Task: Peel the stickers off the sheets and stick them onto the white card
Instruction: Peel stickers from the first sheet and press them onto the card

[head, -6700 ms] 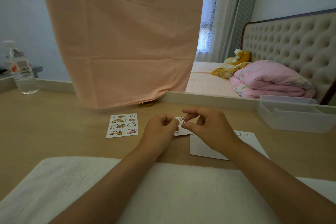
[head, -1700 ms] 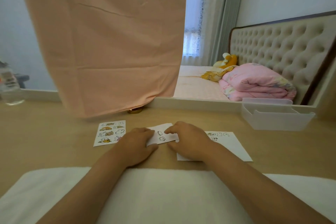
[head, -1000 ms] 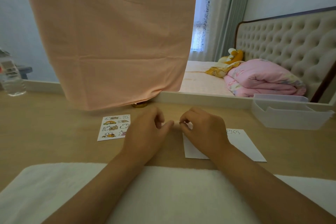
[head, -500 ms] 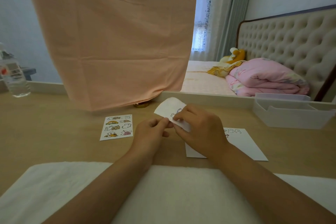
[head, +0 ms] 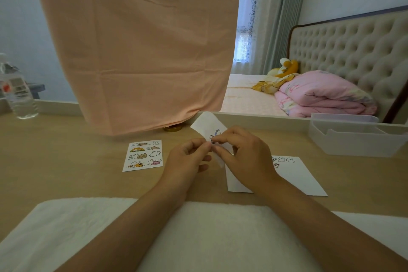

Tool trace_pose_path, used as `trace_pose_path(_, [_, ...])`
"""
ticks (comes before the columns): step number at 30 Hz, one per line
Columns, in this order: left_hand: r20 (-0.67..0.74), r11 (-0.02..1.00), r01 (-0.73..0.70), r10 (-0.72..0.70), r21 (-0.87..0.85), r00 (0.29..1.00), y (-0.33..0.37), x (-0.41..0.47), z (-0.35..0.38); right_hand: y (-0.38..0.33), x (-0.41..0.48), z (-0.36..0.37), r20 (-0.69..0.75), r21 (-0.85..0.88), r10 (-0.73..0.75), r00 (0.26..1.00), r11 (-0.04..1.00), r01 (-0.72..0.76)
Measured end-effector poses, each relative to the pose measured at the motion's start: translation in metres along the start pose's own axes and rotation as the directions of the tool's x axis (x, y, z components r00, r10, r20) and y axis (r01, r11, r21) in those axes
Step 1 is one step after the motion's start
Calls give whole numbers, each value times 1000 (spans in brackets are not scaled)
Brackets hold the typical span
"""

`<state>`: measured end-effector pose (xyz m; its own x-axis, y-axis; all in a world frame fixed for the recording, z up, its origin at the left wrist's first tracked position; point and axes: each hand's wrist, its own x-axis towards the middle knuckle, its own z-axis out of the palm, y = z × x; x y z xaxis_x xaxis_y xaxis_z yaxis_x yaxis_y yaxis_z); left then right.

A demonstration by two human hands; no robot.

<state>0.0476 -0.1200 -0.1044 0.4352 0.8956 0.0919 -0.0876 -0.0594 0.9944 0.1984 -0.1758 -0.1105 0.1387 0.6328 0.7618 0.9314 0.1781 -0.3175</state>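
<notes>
A small white sticker sheet [head: 206, 125] is raised off the desk and bent upward. My left hand [head: 187, 160] pinches its lower left edge. My right hand [head: 245, 157] pinches it from the right, fingertips at a small cartoon sticker [head: 216, 134] on the sheet. The white card [head: 295, 176] lies flat on the desk under and right of my right hand, with a few stickers along its far edge. A second sheet of coloured animal stickers [head: 143, 155] lies flat to the left.
A peach cloth [head: 136, 46] hangs down to the desk's back edge. A clear plastic tray [head: 353, 139] stands at the right, a water bottle [head: 18, 95] at the far left. A white towel [head: 198, 234] covers the near desk edge.
The sticker sheet was lifted from the desk and is held up bent between both hands. My right fingertips have moved onto a sticker on it.
</notes>
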Motion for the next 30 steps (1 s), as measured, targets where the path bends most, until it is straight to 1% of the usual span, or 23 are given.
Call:
trace_pose_path(4, [-54,997,-48,51,52,997,-2,1,-1,-2,0,0,25,42,39,999,998,-40])
trace_pose_path(10, [-36,979,-149,156,140,987,-2,2,-3,-1,4,1,67,179,128,990,974,-138])
trace_pose_path(14, [-26,973,-170,176,154,984,-1,3,-3,-1,6,0,108,225,152,982,959,-173])
trace_pose_path(19, [-30,959,-212,221,186,975,-2,6,-5,-2,9,-1,156,297,249,956,911,-286])
trace_pose_path(21, [-22,953,-227,236,202,971,-3,5,-5,-3,9,-2,172,300,270,948,902,-311])
trace_pose_path(23, [-23,958,-225,232,178,972,-3,5,-3,-4,9,-1,165,292,287,944,900,-324])
trace_pose_path(26, [-51,976,-185,192,115,980,-5,4,0,-5,7,0,114,256,267,957,923,-288])
trace_pose_path(30, [-46,996,-87,86,-26,995,-4,1,3,-9,4,-1,30,94,114,993,989,-116])
